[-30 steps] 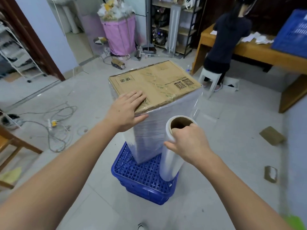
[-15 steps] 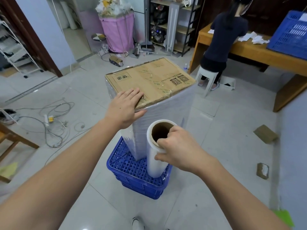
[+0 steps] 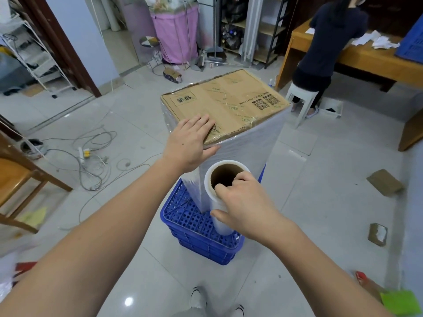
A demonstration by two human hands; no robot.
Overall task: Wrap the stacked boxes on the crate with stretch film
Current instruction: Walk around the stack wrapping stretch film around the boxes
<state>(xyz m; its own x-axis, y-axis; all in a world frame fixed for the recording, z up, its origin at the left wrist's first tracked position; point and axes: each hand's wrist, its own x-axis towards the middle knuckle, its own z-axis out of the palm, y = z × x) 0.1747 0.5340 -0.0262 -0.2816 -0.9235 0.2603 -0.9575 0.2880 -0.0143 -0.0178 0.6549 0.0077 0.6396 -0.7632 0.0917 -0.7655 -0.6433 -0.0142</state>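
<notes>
The stacked cardboard boxes stand on a blue plastic crate on the floor, their sides covered in whitish stretch film. My left hand rests flat on the near corner of the top box, thumb against the film-covered edge. My right hand grips the upright stretch film roll at its top rim, one finger hooked into the cardboard core. The roll stands close against the near side of the stack, and film runs from it onto the boxes.
Cables and a power strip lie on the tiles to the left, beside a wooden chair. A person sits on a white stool at a wooden table at the back right. Cardboard scraps lie on the right.
My right hand has carried the roll leftward around the near side of the stack, and I have stepped left with it. My left hand stays on the top box.
</notes>
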